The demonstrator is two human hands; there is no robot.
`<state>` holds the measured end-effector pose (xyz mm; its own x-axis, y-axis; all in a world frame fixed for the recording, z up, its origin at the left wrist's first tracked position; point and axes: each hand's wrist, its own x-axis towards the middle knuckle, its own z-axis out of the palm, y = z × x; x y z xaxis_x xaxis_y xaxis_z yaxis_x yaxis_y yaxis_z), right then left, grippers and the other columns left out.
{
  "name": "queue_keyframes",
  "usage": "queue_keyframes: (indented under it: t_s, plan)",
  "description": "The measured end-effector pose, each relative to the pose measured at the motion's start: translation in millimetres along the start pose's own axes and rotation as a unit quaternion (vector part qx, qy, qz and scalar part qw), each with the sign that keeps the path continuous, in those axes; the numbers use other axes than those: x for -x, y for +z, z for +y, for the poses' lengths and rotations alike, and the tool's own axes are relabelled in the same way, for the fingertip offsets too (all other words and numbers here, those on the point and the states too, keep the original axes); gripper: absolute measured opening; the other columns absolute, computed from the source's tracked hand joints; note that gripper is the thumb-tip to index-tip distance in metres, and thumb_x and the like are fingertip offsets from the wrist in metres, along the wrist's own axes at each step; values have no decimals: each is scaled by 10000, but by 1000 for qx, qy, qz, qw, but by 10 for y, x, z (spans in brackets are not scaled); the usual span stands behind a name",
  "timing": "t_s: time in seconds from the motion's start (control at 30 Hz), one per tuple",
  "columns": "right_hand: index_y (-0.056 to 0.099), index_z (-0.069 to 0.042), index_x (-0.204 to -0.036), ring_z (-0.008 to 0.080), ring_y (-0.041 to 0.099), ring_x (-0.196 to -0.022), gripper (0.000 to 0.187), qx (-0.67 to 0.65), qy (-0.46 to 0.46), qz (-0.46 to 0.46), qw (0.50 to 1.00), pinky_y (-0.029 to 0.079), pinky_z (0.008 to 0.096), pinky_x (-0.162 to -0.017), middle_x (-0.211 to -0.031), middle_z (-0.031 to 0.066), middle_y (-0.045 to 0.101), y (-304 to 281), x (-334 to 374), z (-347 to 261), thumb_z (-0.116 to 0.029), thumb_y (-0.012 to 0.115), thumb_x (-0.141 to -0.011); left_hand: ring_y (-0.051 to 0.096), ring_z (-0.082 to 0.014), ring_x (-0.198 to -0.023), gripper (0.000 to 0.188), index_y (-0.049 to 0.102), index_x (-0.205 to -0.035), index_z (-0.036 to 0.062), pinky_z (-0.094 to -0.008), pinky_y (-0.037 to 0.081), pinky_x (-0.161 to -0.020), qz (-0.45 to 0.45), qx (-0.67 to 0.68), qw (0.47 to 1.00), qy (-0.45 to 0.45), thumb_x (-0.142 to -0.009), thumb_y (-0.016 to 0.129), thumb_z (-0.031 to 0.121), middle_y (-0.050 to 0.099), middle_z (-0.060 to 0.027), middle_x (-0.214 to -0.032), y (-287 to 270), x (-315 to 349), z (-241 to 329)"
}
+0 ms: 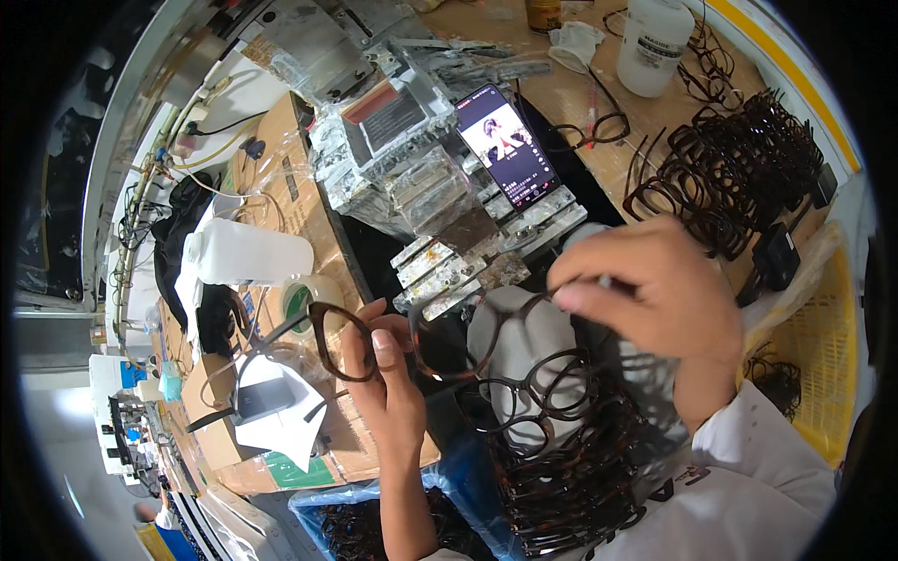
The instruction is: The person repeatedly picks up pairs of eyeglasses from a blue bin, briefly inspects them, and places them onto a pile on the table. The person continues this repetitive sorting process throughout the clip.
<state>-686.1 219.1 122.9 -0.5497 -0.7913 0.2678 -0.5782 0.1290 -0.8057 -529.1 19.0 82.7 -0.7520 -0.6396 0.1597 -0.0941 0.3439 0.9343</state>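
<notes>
My left hand [388, 374] pinches a brown tortoiseshell eyeglass frame [323, 346] near its bridge, with the fingers closed. One temple of this frame points away to the lower left. My right hand [655, 290] is closed in a pinch on the thin dark arm at the frame's right side; the exact point of grip is partly covered by the fingers. Below the hands, a long stack of similar eyeglass frames [566, 467] runs down across my lap. Behind the held frame shows a grey rounded surface [524, 327], which I cannot name for sure.
A grimy metal machine [430, 187] stands ahead, with a lit phone [510, 150] leaning on it. More eyeglass frames [730, 168] pile up at right, above a yellow basket [823, 327]. At left are a white bottle [253, 252] and a tape roll [299, 299]. A blue-lined bin [468, 477] sits below.
</notes>
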Motion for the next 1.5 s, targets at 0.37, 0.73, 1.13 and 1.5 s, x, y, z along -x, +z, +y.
queue_keyframes:
  t_s: [0.37, 0.73, 1.13, 1.5]
  plan:
    - [539, -43, -974, 62, 353, -535, 173, -456, -54, 196, 866, 303, 221, -500, -604, -44, 396, 644, -925, 563, -194, 458, -958, 545, -144, -737, 399, 410, -1185, -33, -266, 413, -713, 69, 88, 994, 22, -978, 339, 301, 570, -99, -784, 90, 3, -84]
    - [522, -36, -1037, 42, 374, -593, 183, -389, -71, 271, 878, 284, 184, -528, -712, -12, 467, 910, -1065, 713, -180, 429, -973, 551, -237, -653, 610, 392, -1169, -2, -351, 483, -640, 43, 295, 954, 9, -941, 226, 540, 528, -125, -736, 179, -229, 52]
    - [595, 5, -929, 225, 613, -564, 136, 39, -240, 253, 936, 468, 303, -496, -780, 120, 639, 676, -303, 373, -23, 598, -796, 544, -192, -852, 639, 358, -1251, -4, -312, 475, -699, -54, 316, 942, 96, -861, 500, 483, 546, -136, -958, 399, -283, 382]
    - [522, -43, -887, 367, 607, -701, 242, 156, 112, -219, 957, 442, 445, -633, -781, 110, 609, 338, 344, -7, -271, 592, -844, 616, -210, -757, 367, 367, -1240, -19, -313, 490, -733, -10, 188, 980, 58, -951, 462, 186, 603, -135, -817, 237, -374, 357]
